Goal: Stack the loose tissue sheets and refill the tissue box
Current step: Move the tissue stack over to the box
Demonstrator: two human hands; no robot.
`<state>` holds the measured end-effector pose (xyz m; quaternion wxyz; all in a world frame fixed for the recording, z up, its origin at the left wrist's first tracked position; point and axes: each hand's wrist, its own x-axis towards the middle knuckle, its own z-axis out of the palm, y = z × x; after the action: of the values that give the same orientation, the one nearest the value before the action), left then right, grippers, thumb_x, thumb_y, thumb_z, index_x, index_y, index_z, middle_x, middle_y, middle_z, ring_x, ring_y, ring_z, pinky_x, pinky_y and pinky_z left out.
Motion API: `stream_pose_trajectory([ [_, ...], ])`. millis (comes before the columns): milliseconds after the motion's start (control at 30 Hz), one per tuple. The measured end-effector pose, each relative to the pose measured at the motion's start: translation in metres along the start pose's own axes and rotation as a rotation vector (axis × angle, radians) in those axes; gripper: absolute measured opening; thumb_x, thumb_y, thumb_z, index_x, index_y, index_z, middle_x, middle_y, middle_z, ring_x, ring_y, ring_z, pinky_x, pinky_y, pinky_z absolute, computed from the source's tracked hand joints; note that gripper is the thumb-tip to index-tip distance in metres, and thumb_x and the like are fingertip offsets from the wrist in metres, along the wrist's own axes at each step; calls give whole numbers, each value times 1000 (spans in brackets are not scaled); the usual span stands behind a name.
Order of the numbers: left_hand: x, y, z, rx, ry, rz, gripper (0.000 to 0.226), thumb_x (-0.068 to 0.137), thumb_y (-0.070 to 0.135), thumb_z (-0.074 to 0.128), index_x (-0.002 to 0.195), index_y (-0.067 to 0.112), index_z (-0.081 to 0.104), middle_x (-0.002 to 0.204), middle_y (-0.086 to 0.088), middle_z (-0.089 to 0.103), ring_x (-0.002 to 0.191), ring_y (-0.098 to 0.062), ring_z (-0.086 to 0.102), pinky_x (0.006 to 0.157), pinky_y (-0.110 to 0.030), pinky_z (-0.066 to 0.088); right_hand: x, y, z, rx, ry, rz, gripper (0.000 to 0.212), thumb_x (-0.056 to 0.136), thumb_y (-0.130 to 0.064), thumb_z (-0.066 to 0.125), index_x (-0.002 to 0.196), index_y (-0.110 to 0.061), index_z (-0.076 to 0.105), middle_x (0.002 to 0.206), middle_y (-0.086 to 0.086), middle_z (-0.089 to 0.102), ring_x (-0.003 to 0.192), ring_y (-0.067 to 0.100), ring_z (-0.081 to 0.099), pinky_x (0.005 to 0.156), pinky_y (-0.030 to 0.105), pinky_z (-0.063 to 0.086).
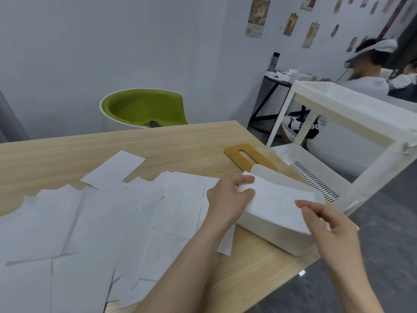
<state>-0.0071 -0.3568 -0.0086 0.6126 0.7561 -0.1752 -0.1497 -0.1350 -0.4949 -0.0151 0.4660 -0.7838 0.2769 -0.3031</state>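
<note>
The left hand [228,197] pinches the far corner of a thin, soft white tissue stack [279,203] sitting in the smooth white rectangular tissue box [273,238]. The right hand [331,224] pinches its near corner. Left of the left hand, flat crinkled loose sheets [94,222] overlap on the woodgrain counter [158,141], cut off by the frame's edge. Beyond the hands lies an ochre slotted lid [250,155], partly hidden by the box.

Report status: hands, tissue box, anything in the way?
Both hands, left and right, pinch the tissue stack over the open tissue box. Loose sheets remain. Lid lies aside.
</note>
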Motion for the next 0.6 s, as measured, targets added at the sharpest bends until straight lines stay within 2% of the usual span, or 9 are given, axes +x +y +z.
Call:
stream_pose_trajectory([
  [67,0,0,1,34,3,0,28,88,22,63,113,32,69,121,21,57,113,0,45,114,-39,29,-1,1,-1,-40,-7,5,17,89,-21,63,90,-34,73,105,1,65,98,6,55,90,25,40],
  [133,0,0,2,47,-2,7,28,89,21,62,114,31,69,127,16,56,108,2,41,115,-39,27,-2,2,-2,-59,-16,22,16,89,-21,63,93,-34,72,106,3,63,97,2,53,87,21,36],
  [233,0,0,5,68,0,20,28,89,21,62,114,31,69,119,19,54,106,4,38,117,-40,23,-2,5,-2,-83,-19,20,17,88,-23,64,93,-37,72,107,2,62,100,8,53,93,28,36],
  [367,3,0,11,101,-1,53,30,89,22,63,117,31,68,132,13,57,126,-4,43,118,-41,21,3,12,-3,-161,47,12,18,88,-29,62,90,-45,70,105,-6,60,112,19,48,106,40,32],
  [467,8,-1,16,104,-8,61,30,89,23,64,118,31,68,131,11,58,128,-7,43,117,-42,23,6,18,-4,-149,72,36,19,87,-33,62,94,-49,69,105,-7,60,115,26,45,107,47,35],
  [600,15,0,20,177,-12,72,33,90,24,63,122,32,65,133,9,57,129,-9,40,117,-42,20,9,13,-4,-156,70,-9,24,87,-25,63,85,-49,67,98,-15,59,114,21,47,108,47,32],
])
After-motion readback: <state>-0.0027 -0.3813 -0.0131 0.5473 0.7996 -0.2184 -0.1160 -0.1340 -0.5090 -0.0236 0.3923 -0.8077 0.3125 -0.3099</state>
